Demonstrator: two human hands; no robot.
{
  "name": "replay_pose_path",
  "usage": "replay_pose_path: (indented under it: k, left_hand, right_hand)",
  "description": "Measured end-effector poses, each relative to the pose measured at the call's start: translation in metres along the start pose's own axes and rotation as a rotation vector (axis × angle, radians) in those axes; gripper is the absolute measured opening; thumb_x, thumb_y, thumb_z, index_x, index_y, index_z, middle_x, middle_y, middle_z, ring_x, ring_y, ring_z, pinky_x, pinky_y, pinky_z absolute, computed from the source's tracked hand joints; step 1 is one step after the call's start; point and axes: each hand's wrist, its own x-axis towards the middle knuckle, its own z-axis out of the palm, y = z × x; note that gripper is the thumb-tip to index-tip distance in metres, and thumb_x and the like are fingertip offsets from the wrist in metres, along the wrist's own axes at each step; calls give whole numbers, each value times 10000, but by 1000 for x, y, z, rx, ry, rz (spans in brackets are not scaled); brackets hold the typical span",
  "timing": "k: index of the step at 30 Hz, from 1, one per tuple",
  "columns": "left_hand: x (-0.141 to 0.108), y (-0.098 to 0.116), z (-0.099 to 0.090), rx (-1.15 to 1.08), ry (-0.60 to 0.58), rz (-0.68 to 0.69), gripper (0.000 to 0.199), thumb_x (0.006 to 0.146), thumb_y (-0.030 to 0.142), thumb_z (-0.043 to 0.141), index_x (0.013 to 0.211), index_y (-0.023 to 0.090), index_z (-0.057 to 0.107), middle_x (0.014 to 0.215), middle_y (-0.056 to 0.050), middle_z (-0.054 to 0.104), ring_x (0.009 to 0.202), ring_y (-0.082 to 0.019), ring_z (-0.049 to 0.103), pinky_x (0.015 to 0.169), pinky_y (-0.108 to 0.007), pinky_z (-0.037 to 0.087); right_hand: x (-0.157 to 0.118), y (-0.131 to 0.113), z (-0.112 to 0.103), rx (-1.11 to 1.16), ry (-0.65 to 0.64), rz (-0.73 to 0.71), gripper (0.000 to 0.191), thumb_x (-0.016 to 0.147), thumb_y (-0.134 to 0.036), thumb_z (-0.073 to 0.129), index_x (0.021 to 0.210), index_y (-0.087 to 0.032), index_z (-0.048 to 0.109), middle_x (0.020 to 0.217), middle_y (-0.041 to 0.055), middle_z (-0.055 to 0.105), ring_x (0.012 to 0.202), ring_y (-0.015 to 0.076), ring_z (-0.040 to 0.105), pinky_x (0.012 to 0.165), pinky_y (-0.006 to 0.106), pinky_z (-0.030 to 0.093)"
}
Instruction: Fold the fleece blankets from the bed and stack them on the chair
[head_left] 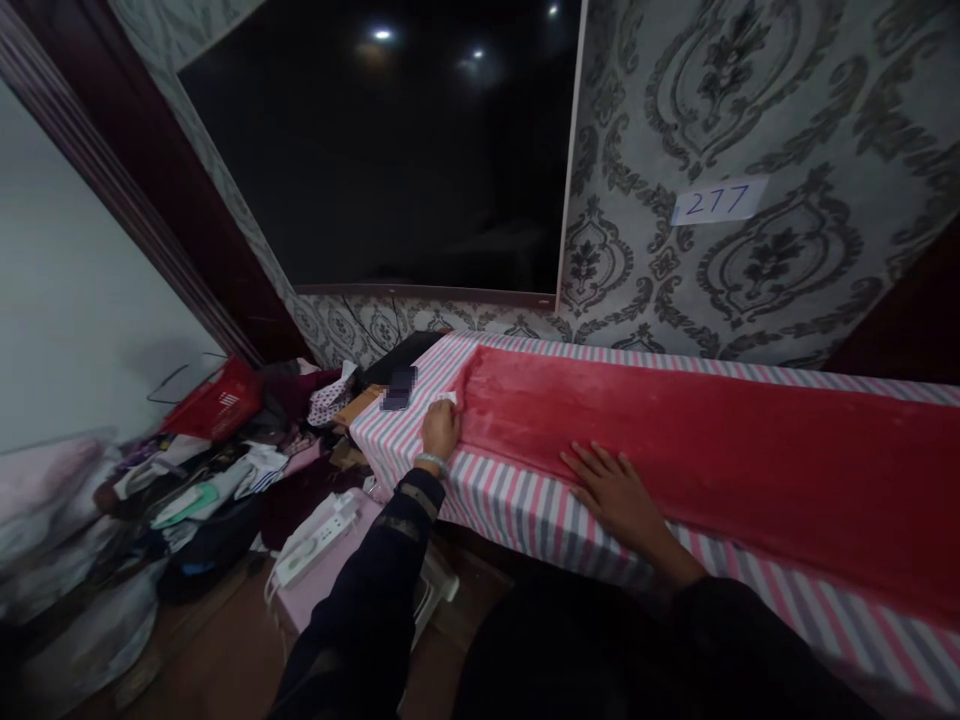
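A long red cloth [675, 430], plush-looking and folded into a strip, lies along a table covered by a pink, grey and white striped cloth [495, 490]. My left hand [441, 430] is closed at the near left corner of the red cloth, its fingers curled in at the edge. A small white piece [448, 398] shows just above those fingers; what it is I cannot make out. With fingers spread, my right hand [611, 490] rests flat on the near edge of the red cloth, to the right of my left hand.
A dark blurred object [399, 388] lies at the table's left end. Below left, a white power strip [319, 540] sits on a pink surface. Piled clothes [247, 475] and a red bag [217, 400] fill the left side. A large television [420, 150] hangs above the table.
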Motion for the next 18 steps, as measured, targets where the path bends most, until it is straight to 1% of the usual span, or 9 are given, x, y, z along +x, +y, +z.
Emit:
replay_pose_path:
  k: [3,6,10,14,16,18]
  left_hand:
    - [-5,-1,4,2,8,7,106,904,139,566,971,187,633,974,-114,669,1008,-265,596,893,-366,464]
    - [-7,0,3,9,12,15,118,903,145,564,981,183,643,968,-121,657,998,-275,588,879,-384,462]
    - [-7,4,-4,11,35,39,141,887,161,574,1003,167,654,1118,-163,632,1098,-309,543,940,-439,439]
    - [-4,9,-11,-67,30,93,148,858,135,572,977,174,652,1271,-164,618,1228,-319,496,1027,-464,397]
    - [-1,11,-13,-188,37,35,156,829,108,572,952,176,640,1264,-167,631,1285,-330,471,1070,-481,363]
    - [3,11,-14,-352,48,-58,131,797,94,583,890,180,617,1168,-175,661,1297,-346,470,1094,-493,337]
  right_hand:
    - [1,0,0,2,-13,8,537,1045,-456,371,1566,-336,425,1635,32,372,1522,322,294,1182,652,280]
    - [1,0,0,7,-7,14,536,1040,-450,383,1565,-347,423,1636,20,369,1524,321,290,1181,650,282]
    - [1,0,0,11,-10,7,537,1041,-462,387,1563,-343,431,1628,28,385,1517,326,305,1180,644,285]
    - [1,0,-1,5,-17,10,534,1041,-455,388,1560,-339,438,1621,33,398,1510,327,320,1179,633,293]
    - [1,1,0,5,-17,9,535,1040,-454,388,1559,-339,439,1625,35,392,1508,325,324,1178,630,295]
    - [1,1,1,9,-9,3,538,1039,-459,388,1561,-343,435,1629,36,384,1509,324,322,1179,632,292]
